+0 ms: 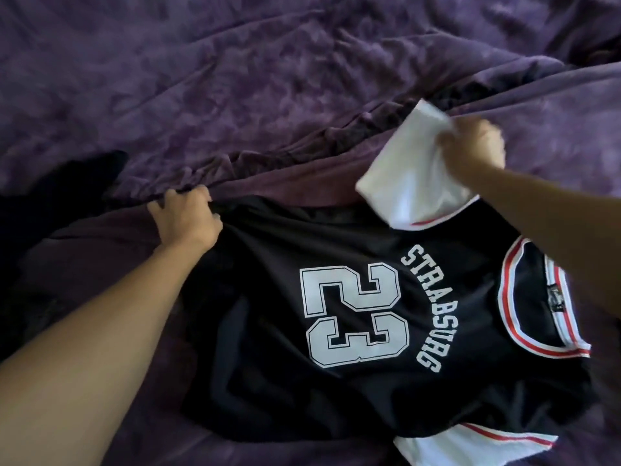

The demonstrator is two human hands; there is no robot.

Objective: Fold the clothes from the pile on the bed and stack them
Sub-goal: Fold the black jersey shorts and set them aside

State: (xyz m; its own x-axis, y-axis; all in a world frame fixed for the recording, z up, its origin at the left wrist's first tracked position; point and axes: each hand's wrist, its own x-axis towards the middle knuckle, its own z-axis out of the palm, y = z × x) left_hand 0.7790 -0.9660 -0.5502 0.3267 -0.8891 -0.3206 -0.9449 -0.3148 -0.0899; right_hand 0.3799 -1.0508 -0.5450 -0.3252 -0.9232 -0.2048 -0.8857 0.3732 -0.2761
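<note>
A black jersey [268, 331] with a white "23", the word "STRASBURG" and a red-and-white collar lies spread on the bed, its neck to the right. My left hand [184, 223] grips the jersey's far left edge at the hem. My right hand [473, 146] holds the far white sleeve [406, 176] lifted off the bed. The near white sleeve [470, 449] lies flat at the bottom.
A rumpled purple blanket [268, 79] covers the bed all around the jersey. Dark clothing [67, 190] lies at the left edge. A black fabric strip [447, 95] shows in a blanket fold behind the white sleeve.
</note>
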